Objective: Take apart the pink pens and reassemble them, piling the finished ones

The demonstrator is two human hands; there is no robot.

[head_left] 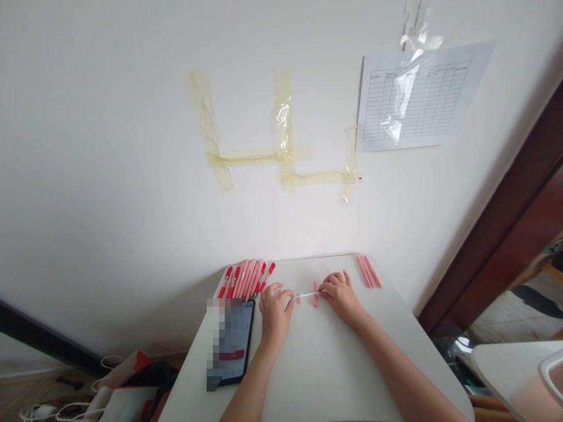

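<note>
My left hand point(275, 310) and my right hand point(341, 296) rest on a small white table point(321, 363), fingers pinched toward each other. Between them lies a thin whitish pen refill point(307, 295), its ends at the fingertips of both hands. A short pink pen piece point(315, 293) stands across it close to my right fingers. A row of several pink pens with red caps point(247, 279) lies at the table's far left, just beyond my left hand. Three pink pen barrels point(368, 271) lie at the far right corner.
A phone with a lit screen point(232, 343) lies flat left of my left forearm. The table abuts a white wall with tape strips point(281, 158) and a printed sheet point(416, 99). Bags and cables point(105, 392) sit on the floor to the left; a dark door frame point(505, 223) stands right.
</note>
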